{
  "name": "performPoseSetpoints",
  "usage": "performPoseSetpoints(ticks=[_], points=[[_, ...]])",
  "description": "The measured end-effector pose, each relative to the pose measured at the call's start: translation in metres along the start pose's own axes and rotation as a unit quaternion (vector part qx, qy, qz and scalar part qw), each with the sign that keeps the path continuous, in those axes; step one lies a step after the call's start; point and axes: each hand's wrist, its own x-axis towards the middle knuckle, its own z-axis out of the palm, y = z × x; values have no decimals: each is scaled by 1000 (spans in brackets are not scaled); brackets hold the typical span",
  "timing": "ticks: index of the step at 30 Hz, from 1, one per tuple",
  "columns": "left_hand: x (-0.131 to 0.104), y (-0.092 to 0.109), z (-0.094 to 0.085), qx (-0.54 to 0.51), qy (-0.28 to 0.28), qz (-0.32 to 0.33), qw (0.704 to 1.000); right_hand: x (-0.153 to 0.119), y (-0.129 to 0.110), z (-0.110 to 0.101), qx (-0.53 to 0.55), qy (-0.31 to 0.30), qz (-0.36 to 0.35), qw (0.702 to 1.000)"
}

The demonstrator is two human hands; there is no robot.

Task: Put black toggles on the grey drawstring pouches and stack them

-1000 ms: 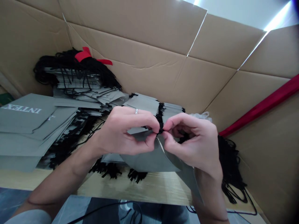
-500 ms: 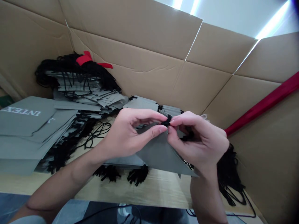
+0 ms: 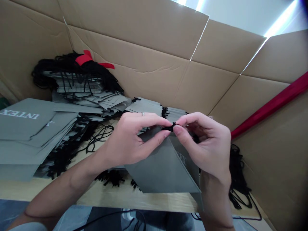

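My left hand [image 3: 134, 138] is closed in a pinch, thumb and forefinger on a short bunched piece of black cord [image 3: 171, 127]. My right hand [image 3: 204, 141] pinches the same cord from the other side, so the fingertips of both hands almost meet. Below them hangs a folded grey card piece [image 3: 163, 170], tilted, with pale lettering partly showing on its right face. How the cord joins the card is hidden behind my fingers.
Grey printed pieces [image 3: 19, 128] with black cord ends lie fanned at the left. Behind them, a stack [image 3: 79, 84] is topped with black cords and a red strip [image 3: 84, 58]. Loose cords [image 3: 239, 176] lie at right. Cardboard walls [image 3: 134, 48] enclose the table [image 3: 168, 202].
The grey card has swung lower and towards me, showing more of its front and some lettering. My fingers have shifted slightly on the cord, which now lies flatter between them.
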Motion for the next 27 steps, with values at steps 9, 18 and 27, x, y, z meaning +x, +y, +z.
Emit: performPoseSetpoints(ticks=[9,18,27], points=[[1,-2,-4,-10,-19,5,1000,3,2,-6,50,-42,33,997],[0,-5,-4,1,-41,12,999,5,-1,-7,73,-54,3,996],[2,-6,-6,5,-49,6,999,4,2,-9,65,-49,-3,997]])
